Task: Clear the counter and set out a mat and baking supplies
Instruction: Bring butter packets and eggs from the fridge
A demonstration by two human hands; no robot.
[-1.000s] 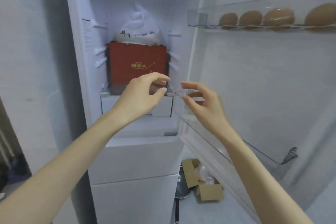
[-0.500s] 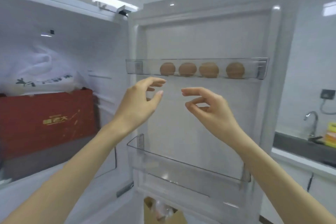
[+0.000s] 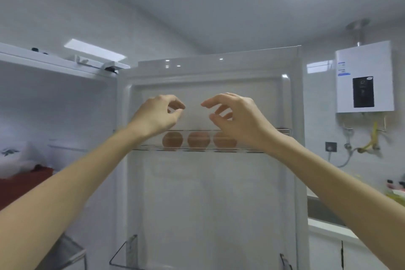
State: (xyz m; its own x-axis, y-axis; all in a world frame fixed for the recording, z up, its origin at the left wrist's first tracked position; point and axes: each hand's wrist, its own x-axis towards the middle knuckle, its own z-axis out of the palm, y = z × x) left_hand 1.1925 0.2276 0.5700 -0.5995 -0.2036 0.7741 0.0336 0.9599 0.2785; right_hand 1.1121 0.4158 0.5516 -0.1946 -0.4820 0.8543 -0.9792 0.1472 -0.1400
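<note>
Fetching supplies: your left hand (image 3: 157,114) and right hand (image 3: 238,116) hover half-curled, empty, over brown oval eggs (image 3: 198,140) on a clear door shelf (image 3: 149,149); grasp gently

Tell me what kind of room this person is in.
Probably a home kitchen: brown eggs sit in the clear plastic shelf of an open white fridge door, and a white boxy water heater hangs on the wall at right.

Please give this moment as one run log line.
left hand: empty, near eggs | right hand: empty, near eggs | eggs: on door shelf | fridge door: open
</note>
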